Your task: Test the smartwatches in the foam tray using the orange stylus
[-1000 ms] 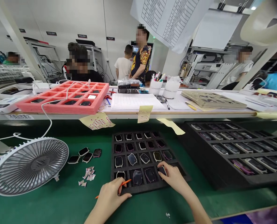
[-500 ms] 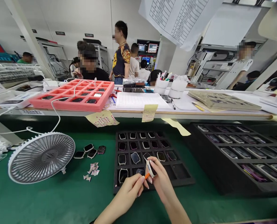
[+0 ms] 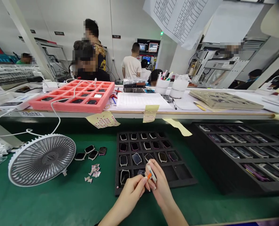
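The left hand (image 3: 131,191) angles in from 7 o'clock, its fingers pinched together. The right hand (image 3: 160,185) rises from 6 o'clock, fingers curled, just beside the left. Both wrists are bent slightly, palms turned inward toward each other.

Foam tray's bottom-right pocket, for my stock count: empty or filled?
Empty: the pocket shows only bare black foam, with no watch body in it.

1. Left hand (image 3: 130,192) and right hand (image 3: 161,185) moved together over black foam tray (image 3: 184,180); orange plastic pick (image 3: 149,176) now meets white oblong watch piece (image 3: 152,173) in right hand.
2. Person in black-and-gold patterned shirt (image 3: 100,53) shifted left.
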Tool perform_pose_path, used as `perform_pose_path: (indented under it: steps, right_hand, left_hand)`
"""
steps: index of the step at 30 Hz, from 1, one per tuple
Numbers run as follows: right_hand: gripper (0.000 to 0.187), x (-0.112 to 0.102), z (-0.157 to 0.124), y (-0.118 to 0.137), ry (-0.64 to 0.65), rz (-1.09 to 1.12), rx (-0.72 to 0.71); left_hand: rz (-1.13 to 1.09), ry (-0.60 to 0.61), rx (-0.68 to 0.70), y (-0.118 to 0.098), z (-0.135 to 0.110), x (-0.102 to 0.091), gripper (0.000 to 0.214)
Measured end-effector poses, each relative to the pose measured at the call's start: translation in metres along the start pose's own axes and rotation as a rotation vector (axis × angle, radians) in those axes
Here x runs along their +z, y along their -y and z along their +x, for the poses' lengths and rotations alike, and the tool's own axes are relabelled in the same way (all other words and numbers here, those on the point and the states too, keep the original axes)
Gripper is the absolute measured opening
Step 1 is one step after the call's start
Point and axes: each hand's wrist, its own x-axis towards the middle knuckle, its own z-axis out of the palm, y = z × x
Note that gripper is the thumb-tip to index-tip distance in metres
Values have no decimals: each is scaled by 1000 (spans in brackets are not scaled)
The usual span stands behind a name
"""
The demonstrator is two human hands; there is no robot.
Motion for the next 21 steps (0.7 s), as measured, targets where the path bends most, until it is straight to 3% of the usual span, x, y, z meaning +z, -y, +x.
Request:
perform_pose_path:
  steps: [11, 21]
  right_hand:
    - [26, -9, 3, 1, 76, -174, -57]
    - [31, -5, 4, -4, 259, 142, 174]
  left_hand:
    - [122, -18, 2, 0, -1, -6, 47]
    - [71, -46, 28, 4, -3, -1, 54]
